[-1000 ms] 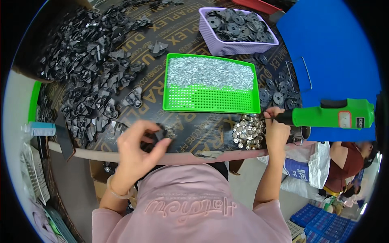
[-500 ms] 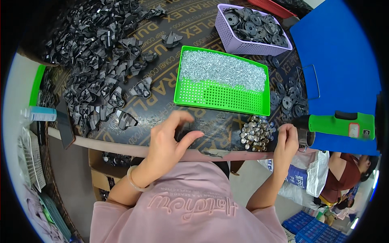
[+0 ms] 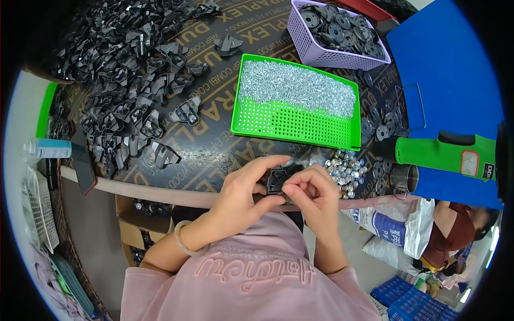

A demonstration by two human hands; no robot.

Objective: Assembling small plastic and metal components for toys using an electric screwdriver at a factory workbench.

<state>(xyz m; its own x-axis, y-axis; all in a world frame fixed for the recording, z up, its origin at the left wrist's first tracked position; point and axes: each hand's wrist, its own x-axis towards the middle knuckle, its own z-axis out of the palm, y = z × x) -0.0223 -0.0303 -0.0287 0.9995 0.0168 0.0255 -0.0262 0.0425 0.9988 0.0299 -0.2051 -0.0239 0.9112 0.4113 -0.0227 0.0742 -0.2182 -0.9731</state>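
Black plastic part (image 3: 276, 182) is sitting between the fingers and thumb of my left hand (image 3: 243, 187), which is holding it from the left. My right hand (image 3: 316, 195) is pinching narrowly at its right side; whether anything small is in there, I cannot tell. Silvery round pieces (image 3: 345, 174) are lying just right of my grip, with a green tray (image 3: 316, 125) sitting beyond.

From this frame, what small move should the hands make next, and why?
Probably lower the right hand slightly onto the black plastic part while the left hand steadies it: the left hand grips the part, and the right fingertips are pinched together at its right side. Whether they hold anything is hidden.
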